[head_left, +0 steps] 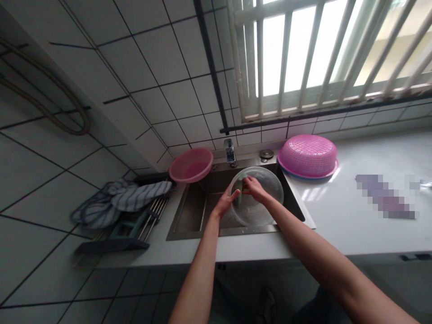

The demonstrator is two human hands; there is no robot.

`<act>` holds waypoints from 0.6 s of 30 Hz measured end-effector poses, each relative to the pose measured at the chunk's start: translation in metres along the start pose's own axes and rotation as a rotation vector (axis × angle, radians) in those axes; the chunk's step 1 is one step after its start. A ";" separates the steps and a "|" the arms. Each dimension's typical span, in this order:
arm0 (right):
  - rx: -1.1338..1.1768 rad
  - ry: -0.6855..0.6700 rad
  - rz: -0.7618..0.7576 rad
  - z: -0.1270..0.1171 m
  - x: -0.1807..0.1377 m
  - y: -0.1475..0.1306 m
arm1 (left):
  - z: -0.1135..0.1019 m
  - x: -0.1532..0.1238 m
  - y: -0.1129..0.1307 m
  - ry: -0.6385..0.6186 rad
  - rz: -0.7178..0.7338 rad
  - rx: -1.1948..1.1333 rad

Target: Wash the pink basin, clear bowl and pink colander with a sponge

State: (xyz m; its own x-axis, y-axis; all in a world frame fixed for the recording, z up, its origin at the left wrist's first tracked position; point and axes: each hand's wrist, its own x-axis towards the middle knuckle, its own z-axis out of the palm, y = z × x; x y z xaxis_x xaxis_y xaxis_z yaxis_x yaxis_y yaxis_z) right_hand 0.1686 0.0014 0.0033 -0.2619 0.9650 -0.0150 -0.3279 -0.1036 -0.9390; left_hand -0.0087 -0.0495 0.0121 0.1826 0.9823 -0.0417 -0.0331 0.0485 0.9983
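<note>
A clear plastic colander (266, 210) with a perforated wall sits tilted in the steel sink (189, 211). My left hand (225, 203) grips the colander at its left side, with the thumb toward the inside and the other fingers mostly hidden. Inside the colander, near that same side, my right hand (254, 189) has its fingers closed on a limp green cloth (240, 185). The cloth lies against the colander's wall, close to my left thumb. Behind the colander stands the chrome faucet (229, 151).
A pink basin (192, 165) rests at the sink's back left corner. On the right counter (344, 225) lies an upturned pink basket (308, 155). A drain plug (266, 154) sits behind the sink. Left is a rack (135, 225) with a striped cloth (124, 200).
</note>
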 end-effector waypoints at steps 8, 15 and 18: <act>-0.324 -0.397 0.069 0.019 -0.011 0.020 | -0.007 0.001 -0.005 0.044 0.077 0.059; -0.074 -0.087 -0.111 0.005 -0.003 -0.002 | -0.002 0.004 -0.005 0.026 0.088 -0.038; -0.052 -0.155 -0.117 0.006 -0.005 -0.002 | -0.002 0.004 -0.005 0.044 0.054 -0.096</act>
State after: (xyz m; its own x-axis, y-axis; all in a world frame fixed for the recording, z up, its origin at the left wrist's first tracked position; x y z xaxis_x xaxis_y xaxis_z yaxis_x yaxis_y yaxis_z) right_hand 0.1647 -0.0046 0.0076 -0.3628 0.9206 0.1447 -0.3176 0.0238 -0.9479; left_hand -0.0099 -0.0458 0.0070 0.1352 0.9908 0.0078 -0.1361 0.0108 0.9906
